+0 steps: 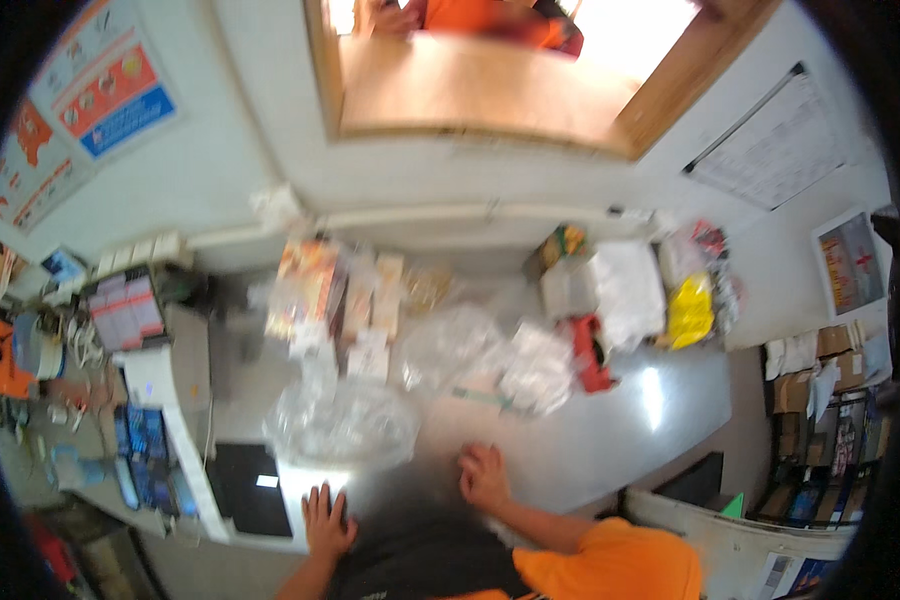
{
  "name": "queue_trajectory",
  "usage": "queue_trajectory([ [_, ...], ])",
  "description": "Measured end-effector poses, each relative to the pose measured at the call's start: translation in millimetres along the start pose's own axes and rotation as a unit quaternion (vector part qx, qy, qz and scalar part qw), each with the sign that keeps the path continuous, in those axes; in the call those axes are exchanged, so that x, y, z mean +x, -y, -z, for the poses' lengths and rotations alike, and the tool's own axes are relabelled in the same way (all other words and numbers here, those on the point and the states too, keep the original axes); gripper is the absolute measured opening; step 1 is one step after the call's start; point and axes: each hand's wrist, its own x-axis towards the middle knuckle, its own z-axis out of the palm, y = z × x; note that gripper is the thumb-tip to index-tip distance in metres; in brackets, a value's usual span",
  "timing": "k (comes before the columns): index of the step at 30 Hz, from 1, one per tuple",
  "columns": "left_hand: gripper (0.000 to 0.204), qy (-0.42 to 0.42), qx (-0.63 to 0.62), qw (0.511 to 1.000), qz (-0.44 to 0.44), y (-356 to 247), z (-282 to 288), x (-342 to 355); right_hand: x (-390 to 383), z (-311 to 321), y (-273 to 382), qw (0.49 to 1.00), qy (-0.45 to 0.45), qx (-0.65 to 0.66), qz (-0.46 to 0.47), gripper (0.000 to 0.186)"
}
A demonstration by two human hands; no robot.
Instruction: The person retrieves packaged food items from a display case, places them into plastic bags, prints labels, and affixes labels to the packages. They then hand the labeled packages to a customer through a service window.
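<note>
One black mat [238, 480] lies at the near left of the table [620, 440]. The left hand [327, 522], fingers slightly apart, holds nothing at its near edge. Two clear plastic bags lie on it: the first bag [340, 425] left, the second bag [455, 345] mid-table. The right hand [484, 480], fingers loosely apart, is empty too. One white bag [537, 372] lies right of mid-table. Handling seems idle; what's done or left I cannot tell.

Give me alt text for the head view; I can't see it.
A person's left hand and right hand, both bare and apparently empty, are toward the near edge of a shiny grey metal counter. Beyond them lie a large crumpled clear plastic bag, a crumpled white plastic bundle and a bright yellow package.
</note>
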Motion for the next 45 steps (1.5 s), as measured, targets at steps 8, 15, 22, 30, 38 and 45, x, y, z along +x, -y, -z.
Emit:
queue_trajectory([
  [8,0.073,0.02,-0.006,1.0,0.007,7,-8,-2,6,13,8,0.999,0.029,-0.028,0.001,0.047],
  [15,0.074,0.017,0.005,1.0,0.001,8,-8,-2,7,13,9,0.998,0.051,-0.041,-0.02,0.046],
  [22,0.076,0.023,0.006,1.0,0.001,6,-5,-2,7,14,10,0.999,0.027,-0.039,-0.018,0.046],
  [30,0.076,0.016,0.006,1.0,-0.001,3,-2,1,13,17,15,0.999,-0.001,-0.026,-0.022,0.042],
  [38,0.079,0.034,0.019,0.999,0.012,1,0,1,257,39,36,0.982,-0.164,0.063,0.069,0.042],
  [45,0.077,0.035,-0.003,0.999,0.015,-1,5,4,458,33,40,0.991,0.081,0.023,0.107,0.037],
])
